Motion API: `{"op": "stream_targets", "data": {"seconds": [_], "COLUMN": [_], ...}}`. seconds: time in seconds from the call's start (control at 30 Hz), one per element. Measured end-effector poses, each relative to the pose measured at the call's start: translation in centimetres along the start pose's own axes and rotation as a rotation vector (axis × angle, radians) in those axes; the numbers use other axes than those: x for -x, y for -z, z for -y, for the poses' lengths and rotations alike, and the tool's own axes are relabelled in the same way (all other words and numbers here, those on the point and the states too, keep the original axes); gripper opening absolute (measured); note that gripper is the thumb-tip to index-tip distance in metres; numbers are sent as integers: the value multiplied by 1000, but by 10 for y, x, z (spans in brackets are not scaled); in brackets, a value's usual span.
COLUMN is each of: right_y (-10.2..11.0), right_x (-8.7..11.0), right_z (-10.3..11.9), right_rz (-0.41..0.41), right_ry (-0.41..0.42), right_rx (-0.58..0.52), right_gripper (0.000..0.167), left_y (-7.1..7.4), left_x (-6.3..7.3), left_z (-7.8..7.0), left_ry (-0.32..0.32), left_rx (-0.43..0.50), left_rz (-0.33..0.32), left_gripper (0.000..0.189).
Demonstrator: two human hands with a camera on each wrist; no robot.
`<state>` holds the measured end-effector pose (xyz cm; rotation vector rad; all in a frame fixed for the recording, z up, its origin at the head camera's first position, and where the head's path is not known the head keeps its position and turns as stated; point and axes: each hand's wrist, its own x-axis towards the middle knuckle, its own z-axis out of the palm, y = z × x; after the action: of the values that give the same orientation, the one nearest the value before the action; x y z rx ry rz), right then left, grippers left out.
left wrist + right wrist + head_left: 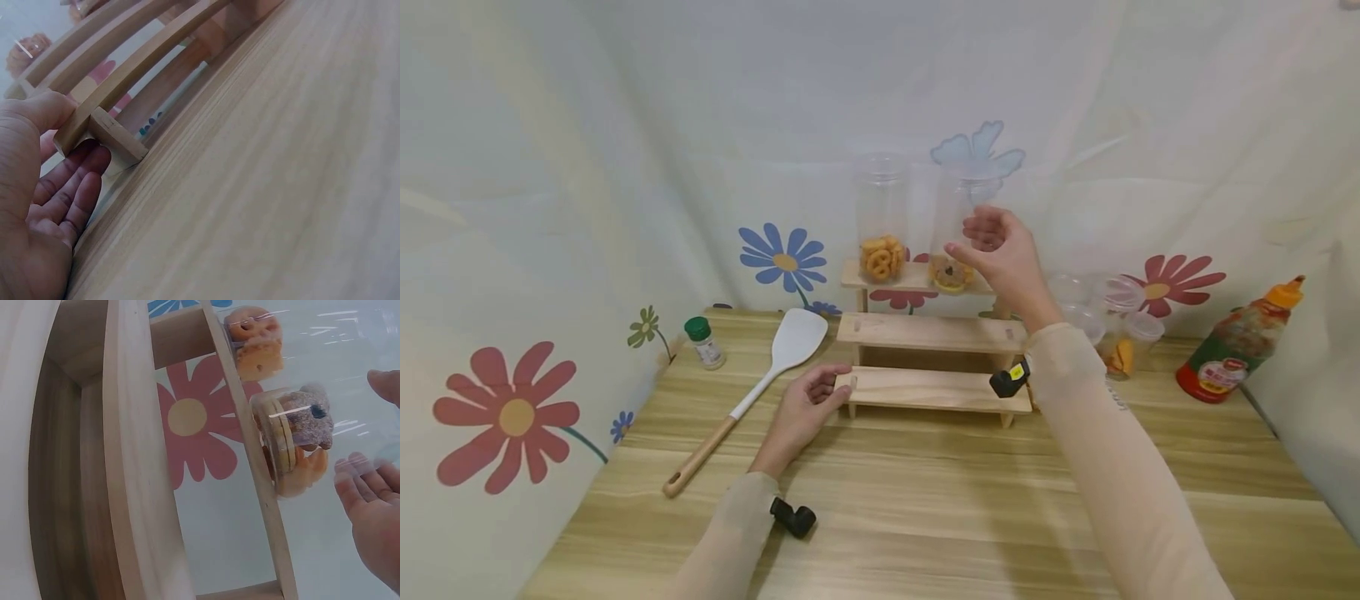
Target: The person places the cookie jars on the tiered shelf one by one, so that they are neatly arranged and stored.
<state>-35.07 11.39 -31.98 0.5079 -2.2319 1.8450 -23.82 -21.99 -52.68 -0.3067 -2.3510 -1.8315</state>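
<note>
A three-step wooden shelf [936, 333] stands on the table. My left hand [802, 412] grips the left end of its lowest board, thumb on top and fingers beneath in the left wrist view. Two tall clear jars stand on the top step: a left jar [882, 200] with pretzel-shaped snacks, and a right jar [952, 221] with biscuits and a bear-shaped piece [306, 415]. My right hand [1011, 258] is beside the right jar, thumb and fingers apart around nothing. In the right wrist view its fingertips [353, 465] show a gap from the jar's wall.
Left of the shelf lie a white spatula with a wooden handle [752, 396] and a green-capped shaker bottle [705, 343]. To the right stand several small clear jars [1120, 329], partly behind my right sleeve, and a sauce bottle [1232, 346] with an orange cap. A flowered curtain [625, 167] hangs behind.
</note>
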Motion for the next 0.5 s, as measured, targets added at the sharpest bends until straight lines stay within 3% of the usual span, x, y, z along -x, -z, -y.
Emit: {"op": "stream_targets", "data": {"seconds": [0.27,0.5], "right_y": [-9,-13], "right_x": [-1,-5], "right_z": [-3,-2], "right_rz": [-55,-83], "right_ry": [1,-21], "right_rx": [70,105], "right_gripper": [67,71], "left_y": [-1,-1], "left_x": [0,0], "left_z": [-2,-1], "left_ry": [-4,-17], "left_rx": [-1,1], "left_rz": [-4,-9], "left_gripper": [36,35]}}
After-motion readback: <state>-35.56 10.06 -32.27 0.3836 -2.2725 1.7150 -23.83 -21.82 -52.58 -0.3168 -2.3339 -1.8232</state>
